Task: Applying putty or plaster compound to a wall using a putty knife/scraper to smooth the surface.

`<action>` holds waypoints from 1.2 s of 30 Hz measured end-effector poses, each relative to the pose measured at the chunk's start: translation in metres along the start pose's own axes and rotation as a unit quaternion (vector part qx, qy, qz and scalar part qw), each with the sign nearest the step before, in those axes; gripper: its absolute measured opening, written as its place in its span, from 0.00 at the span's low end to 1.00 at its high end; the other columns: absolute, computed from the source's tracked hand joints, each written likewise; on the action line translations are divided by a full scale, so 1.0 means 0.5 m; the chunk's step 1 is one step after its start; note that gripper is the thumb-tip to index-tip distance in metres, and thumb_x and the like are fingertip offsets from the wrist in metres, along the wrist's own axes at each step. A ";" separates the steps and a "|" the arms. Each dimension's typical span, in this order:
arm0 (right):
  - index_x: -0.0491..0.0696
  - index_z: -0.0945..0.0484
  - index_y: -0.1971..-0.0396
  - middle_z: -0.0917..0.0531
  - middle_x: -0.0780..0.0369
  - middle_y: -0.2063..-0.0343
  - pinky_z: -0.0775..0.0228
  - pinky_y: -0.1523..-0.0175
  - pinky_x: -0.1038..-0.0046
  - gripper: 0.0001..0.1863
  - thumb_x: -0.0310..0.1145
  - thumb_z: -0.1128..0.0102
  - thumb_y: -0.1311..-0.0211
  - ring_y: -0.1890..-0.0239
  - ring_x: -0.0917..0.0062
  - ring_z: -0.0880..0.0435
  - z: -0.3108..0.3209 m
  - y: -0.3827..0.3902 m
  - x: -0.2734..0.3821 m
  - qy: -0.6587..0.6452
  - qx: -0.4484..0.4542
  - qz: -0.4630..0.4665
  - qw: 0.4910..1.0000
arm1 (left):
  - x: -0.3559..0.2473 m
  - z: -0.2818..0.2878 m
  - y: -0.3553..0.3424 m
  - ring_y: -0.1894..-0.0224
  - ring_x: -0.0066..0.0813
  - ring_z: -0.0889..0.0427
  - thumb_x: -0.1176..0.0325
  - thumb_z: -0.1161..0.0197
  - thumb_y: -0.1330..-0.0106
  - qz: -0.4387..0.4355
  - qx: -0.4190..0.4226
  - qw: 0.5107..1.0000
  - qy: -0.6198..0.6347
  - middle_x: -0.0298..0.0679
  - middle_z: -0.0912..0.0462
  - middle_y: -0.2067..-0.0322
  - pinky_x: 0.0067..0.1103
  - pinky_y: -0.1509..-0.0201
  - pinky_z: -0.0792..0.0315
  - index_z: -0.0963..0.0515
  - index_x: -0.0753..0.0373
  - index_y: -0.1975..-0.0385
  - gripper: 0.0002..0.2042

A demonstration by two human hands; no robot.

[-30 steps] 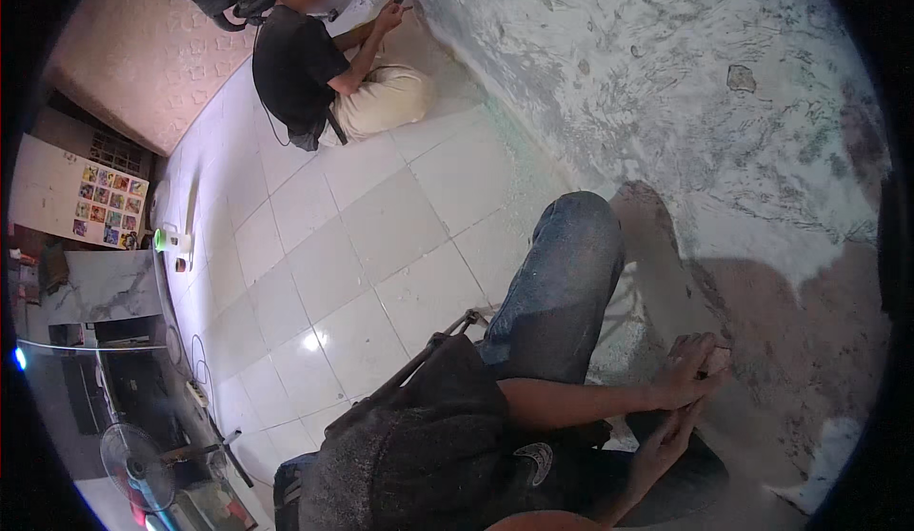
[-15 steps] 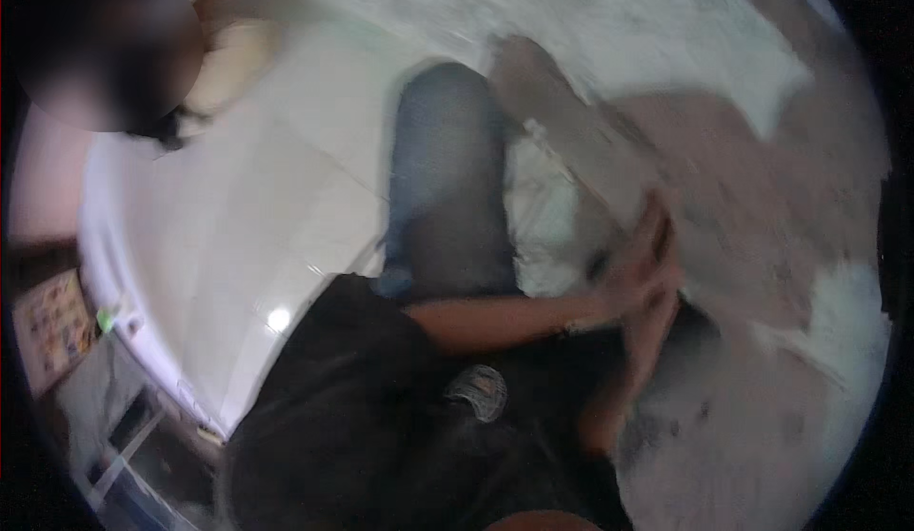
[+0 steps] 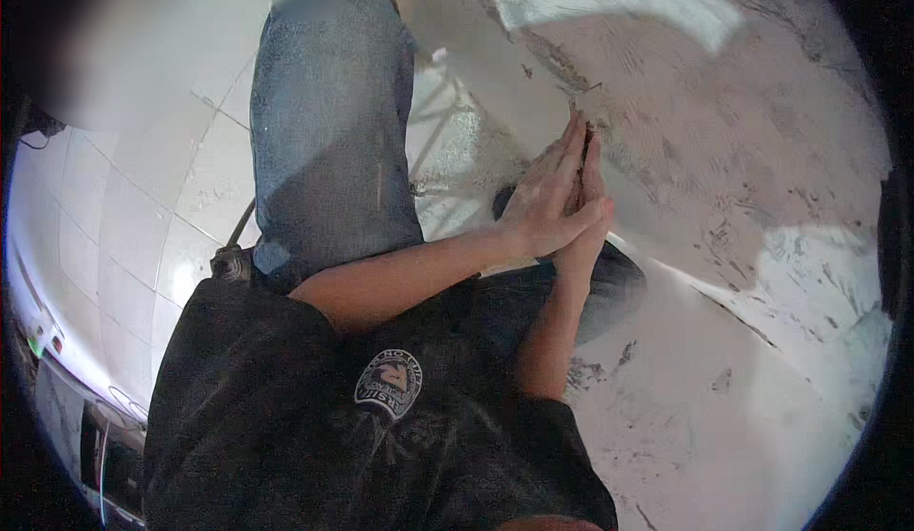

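Note:
My left hand point(image 3: 545, 200) and my right hand point(image 3: 594, 209) are pressed palm to palm, fingers stretched out and pointing away from me. Between them shows a narrow dark brown lump point(image 3: 589, 135), which sticks out a little near the fingertips. Most of it is hidden by the palms, and its material I cannot make out. Both hands are held over my folded leg, in front of a pale, smeared surface point(image 3: 666, 150) with dark streaks and crumbs on it.
My knee in blue jeans point(image 3: 333, 122) rises left of the hands. White floor tiles point(image 3: 124, 207) lie further left. A raised pale edge point(image 3: 705, 293) runs across the smeared surface on the right. A blurred patch covers the upper left.
The view has turned and steadied, so knee and hands now appear further left and higher. The hands remain pressed together, in sharper focus than before.

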State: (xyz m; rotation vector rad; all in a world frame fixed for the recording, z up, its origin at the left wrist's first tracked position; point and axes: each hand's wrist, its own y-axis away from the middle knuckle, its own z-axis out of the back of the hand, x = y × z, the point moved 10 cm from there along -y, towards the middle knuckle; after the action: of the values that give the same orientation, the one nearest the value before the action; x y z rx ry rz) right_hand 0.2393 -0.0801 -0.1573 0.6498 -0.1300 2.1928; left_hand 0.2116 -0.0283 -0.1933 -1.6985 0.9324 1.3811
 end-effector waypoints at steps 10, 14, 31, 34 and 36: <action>0.51 0.43 0.31 0.21 0.51 0.50 0.29 0.60 0.71 0.35 0.28 0.46 0.40 0.68 0.66 0.21 -0.055 -0.037 0.016 -0.011 -0.020 0.101 0.995 | 0.050 0.083 -0.017 0.28 0.57 0.56 0.52 0.42 0.38 0.017 -0.131 0.981 -0.143 0.66 0.61 0.32 0.39 0.26 0.57 0.63 0.79 0.33 0.47; 0.50 0.43 0.31 0.26 0.46 0.44 0.30 0.51 0.67 0.34 0.28 0.48 0.39 0.59 0.65 0.21 -0.025 -0.035 0.032 -0.228 -0.037 -0.129 0.964 | 0.005 0.001 0.000 0.28 0.58 0.60 0.52 0.43 0.38 -0.007 -0.033 0.995 -0.096 0.65 0.62 0.31 0.39 0.26 0.59 0.65 0.78 0.33 0.48; 0.56 0.40 0.32 0.23 0.50 0.47 0.28 0.52 0.68 0.33 0.24 0.49 0.38 0.54 0.63 0.18 0.011 -0.040 0.030 0.059 -0.016 0.108 0.992 | 0.012 0.033 -0.014 0.28 0.58 0.59 0.42 0.50 0.35 0.020 -0.081 0.996 -0.041 0.68 0.60 0.32 0.38 0.25 0.60 0.64 0.80 0.34 0.49; 0.54 0.40 0.32 0.28 0.54 0.40 0.29 0.48 0.71 0.30 0.27 0.51 0.34 0.45 0.64 0.22 0.008 -0.048 -0.009 -0.016 -0.004 0.076 0.997 | 0.014 -0.011 -0.008 0.28 0.57 0.56 0.39 0.50 0.37 -0.014 -0.024 0.993 -0.114 0.68 0.59 0.33 0.38 0.26 0.59 0.63 0.80 0.33 0.50; 0.46 0.41 0.33 0.31 0.56 0.37 0.37 0.37 0.72 0.27 0.27 0.54 0.32 0.39 0.70 0.29 0.001 -0.060 -0.009 0.005 0.039 0.013 0.999 | 0.032 0.000 -0.019 0.28 0.57 0.57 0.39 0.50 0.37 -0.010 -0.061 0.995 -0.081 0.69 0.59 0.33 0.38 0.26 0.59 0.63 0.80 0.33 0.50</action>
State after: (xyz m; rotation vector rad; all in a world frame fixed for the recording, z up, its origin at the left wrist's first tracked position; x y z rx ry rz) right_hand 0.2645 -0.0637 -0.1629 0.6849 -0.0473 2.2342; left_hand 0.2223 -0.0253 -0.2083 -1.6503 0.7524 1.5653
